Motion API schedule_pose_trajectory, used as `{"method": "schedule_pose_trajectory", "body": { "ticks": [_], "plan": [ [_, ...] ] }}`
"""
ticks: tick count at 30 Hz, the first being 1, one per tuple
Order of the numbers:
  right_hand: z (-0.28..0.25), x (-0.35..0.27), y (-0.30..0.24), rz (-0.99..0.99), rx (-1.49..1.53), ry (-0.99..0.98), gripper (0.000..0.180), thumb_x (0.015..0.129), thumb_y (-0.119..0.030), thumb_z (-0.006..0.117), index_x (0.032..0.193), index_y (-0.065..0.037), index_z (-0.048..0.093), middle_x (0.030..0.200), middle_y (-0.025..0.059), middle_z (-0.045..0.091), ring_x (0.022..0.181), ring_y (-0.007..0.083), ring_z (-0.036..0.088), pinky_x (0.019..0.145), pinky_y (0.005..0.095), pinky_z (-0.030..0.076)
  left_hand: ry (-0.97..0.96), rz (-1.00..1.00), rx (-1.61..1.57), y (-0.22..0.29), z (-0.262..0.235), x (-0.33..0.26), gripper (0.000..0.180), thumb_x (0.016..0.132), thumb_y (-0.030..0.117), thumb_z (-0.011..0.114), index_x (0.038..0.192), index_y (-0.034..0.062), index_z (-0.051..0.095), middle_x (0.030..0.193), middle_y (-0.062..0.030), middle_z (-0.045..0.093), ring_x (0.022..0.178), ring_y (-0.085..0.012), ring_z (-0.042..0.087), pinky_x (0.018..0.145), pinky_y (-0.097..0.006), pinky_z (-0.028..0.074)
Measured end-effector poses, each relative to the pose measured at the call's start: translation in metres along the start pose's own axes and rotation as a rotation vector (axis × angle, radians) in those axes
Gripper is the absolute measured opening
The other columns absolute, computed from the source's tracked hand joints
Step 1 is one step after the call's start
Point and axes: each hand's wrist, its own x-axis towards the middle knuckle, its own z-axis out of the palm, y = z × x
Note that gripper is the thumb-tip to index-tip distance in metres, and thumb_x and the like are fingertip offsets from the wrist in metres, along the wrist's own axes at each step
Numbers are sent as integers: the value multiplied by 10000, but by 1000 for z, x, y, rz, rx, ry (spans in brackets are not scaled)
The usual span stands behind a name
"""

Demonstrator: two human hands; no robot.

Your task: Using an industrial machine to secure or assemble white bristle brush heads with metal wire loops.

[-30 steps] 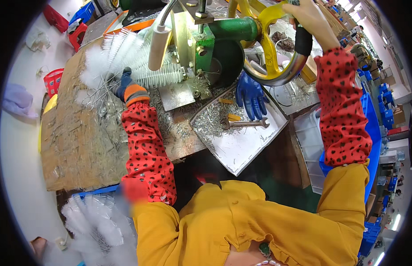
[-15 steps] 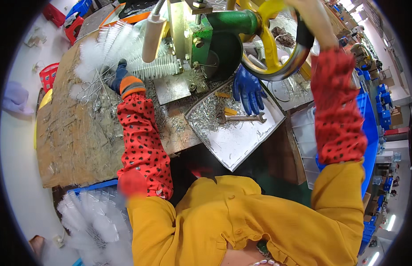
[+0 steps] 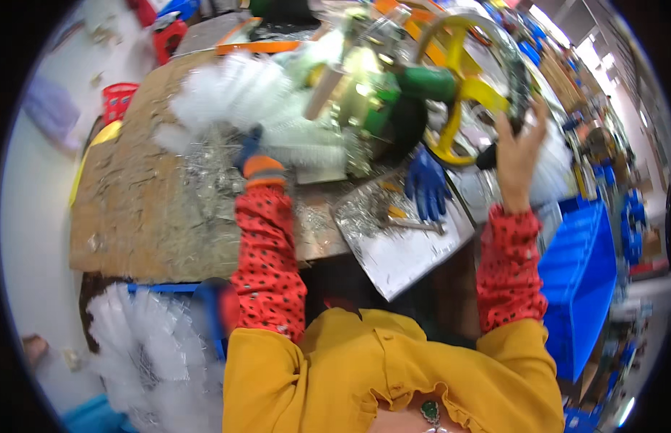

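Observation:
My left hand (image 3: 254, 153), in a dark blue glove with an orange cuff, is closed around the wire end of a white-bristled bottle brush (image 3: 310, 156); motion blur softens its fingers. That brush points right, toward a green hand-wheel machine (image 3: 382, 105). Beyond the glove lies a heap of similar white brushes (image 3: 227, 90), their wire stems (image 3: 212, 162) spread beside it. Bare and with fingers apart, my right hand (image 3: 519, 148) is at the near side of the yellow handwheel (image 3: 454, 119), just below its dark rim; whether it touches is unclear.
A white tray (image 3: 415, 256) below the machine carries metal bits, a wrench (image 3: 415, 225) and a blue glove (image 3: 427, 186). At right stands a blue bin (image 3: 577, 289). More white brushes (image 3: 144, 339) fill a container at lower left, beside the worn wooden table (image 3: 133, 216).
The handwheel has turned. My right hand has come down from the wheel's top toward me, its fingers opening. My view has shifted, and the left hand remains by the brush.

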Motion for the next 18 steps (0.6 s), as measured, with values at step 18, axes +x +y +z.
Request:
{"method": "schedule_pose_trajectory", "body": {
  "ticks": [18],
  "plan": [
    [300,-86,-247,-936,-81,-918,298,766,-249,463,950,-24,527,954,109,547,847,238,529,721,323,405,-203,295,679,-116,-4,-88,326,836,177,446,1127,29,442,983,-68,548,852,-208,541,725,-280,433]
  ]
}}
